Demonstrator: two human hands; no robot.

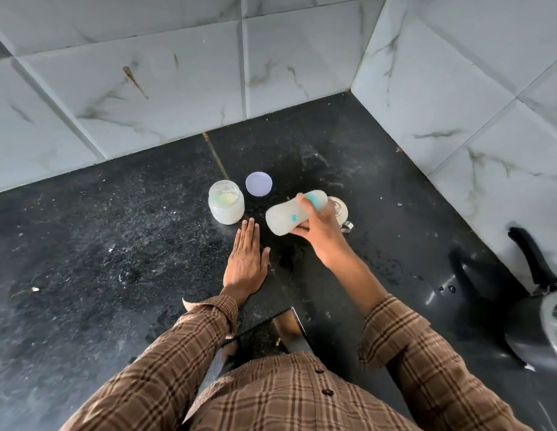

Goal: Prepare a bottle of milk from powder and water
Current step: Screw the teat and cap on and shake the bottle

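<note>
Gripping the milky baby bottle [286,214] round its middle, the right hand [320,227] had its fingers curled over it and held it tipped nearly flat above the black counter [100,244], while the left hand [246,262] lay palm-down with fingers straight at about 7 o'clock from the bottle. An open powder jar [226,202] stood at 9 o'clock from the bottle, its lavender lid [258,183] lying flat just beside it at 1 o'clock. A kettle [548,325] sat way off at 4 o'clock, and some metal thing [341,209] peeked out behind the bottle, couldn't tell what.
</note>
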